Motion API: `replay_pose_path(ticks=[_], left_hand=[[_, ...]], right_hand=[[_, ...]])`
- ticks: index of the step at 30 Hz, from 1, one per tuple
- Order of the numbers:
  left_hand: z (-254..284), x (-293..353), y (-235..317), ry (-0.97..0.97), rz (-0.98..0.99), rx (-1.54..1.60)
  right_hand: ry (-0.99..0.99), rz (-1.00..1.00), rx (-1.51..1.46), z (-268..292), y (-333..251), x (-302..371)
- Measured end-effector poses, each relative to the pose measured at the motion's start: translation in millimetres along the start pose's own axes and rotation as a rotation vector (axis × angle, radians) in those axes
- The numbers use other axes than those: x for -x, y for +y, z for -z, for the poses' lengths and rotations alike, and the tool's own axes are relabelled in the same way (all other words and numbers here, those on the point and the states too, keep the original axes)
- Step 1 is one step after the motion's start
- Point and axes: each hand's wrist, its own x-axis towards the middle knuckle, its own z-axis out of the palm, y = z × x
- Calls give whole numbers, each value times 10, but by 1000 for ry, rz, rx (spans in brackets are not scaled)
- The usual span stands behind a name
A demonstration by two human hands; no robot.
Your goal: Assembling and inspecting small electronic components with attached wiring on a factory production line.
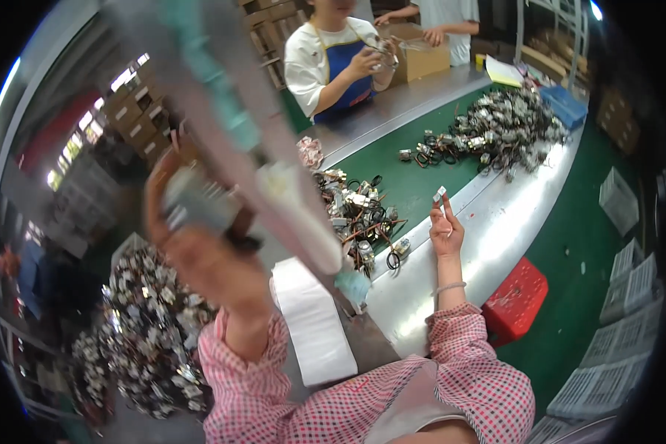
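My left hand is raised at the left, smeared by motion, and curls round a blurred grey block-shaped part with a dark lower end. A pale upright bar, wrapped with teal tape, passes close beside it. My right hand reaches over the metal table edge and pinches a small white plastic piece at its fingertips. Left of that hand lies a cluster of small metal parts with dark wires. A stack of white sheets or bags lies between my forearms.
A larger heap of wired parts lies on the green work surface, near a blue bin. Another heap is at the left. A red stool stands at the right. A co-worker in a blue apron handles something across the table.
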Motion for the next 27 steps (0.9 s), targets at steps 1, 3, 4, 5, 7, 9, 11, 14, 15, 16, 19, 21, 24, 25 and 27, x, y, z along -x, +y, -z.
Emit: replay_pose_path(ticks=[1,3,4,5,7,9,11,14,15,16,19,21,24,25,27], left_hand=[[-191,1,74,83,-78,-69],[25,-159,240,178,-14,-121],[267,-265,273,299,24,52],[559,-380,273,410,65,228],[959,-483,367,592,-24,203],[1256,-461,498,39,-169,642],[868,-365,558,-21,-134,791],[-91,-57,887,-276,4,643],[-305,19,968,-458,83,340],[-311,28,1038,-513,106,495],[-399,63,1041,-591,188,729],[-405,80,1055,-607,245,773],[-430,158,1059,-613,361,802],[-415,173,1042,-616,362,802],[-376,198,1009,-677,416,753]], right_hand=[[2,-23,28,-88,13,42],[-82,-21,16,-391,48,36],[-158,-34,27,-570,49,37],[-167,-43,38,-712,-2,61],[-192,23,147,-959,-208,107],[-254,96,165,-1194,-271,149],[-240,120,181,-1277,-316,154],[-319,46,199,-1380,-93,190],[-313,24,227,-1418,-22,246],[-181,66,289,-1441,174,267],[-206,47,299,-1532,422,313],[-364,-41,226,-1580,515,345],[-362,-29,197,-1562,517,432],[-354,-29,201,-1543,513,451],[-343,-28,200,-1494,511,461]])
